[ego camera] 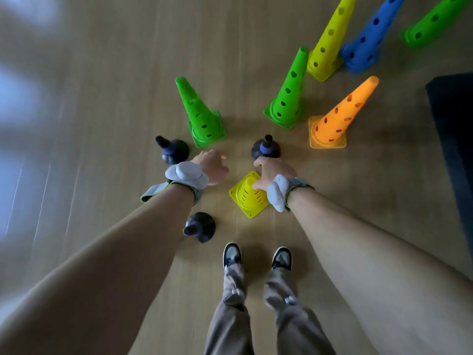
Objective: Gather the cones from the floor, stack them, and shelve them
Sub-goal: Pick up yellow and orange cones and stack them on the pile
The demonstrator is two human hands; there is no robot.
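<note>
Several perforated cones stand on the wooden floor. My right hand (272, 172) grips the top of a small yellow cone (247, 198) just ahead of my feet. My left hand (213, 165) hovers with fingers apart and holds nothing, just below a green cone (201, 116). Further off stand a second green cone (289, 96), an orange cone (337, 119), a tall yellow cone (329, 39), a blue cone (368, 39) and a third green cone (435, 21) at the top right.
Three dark round bases with short stems sit on the floor: one left of my left hand (172, 149), one beyond my right hand (266, 148), one near my left foot (199, 226). A dark mat (453, 139) lies at the right edge. My shoes (257, 256) are below.
</note>
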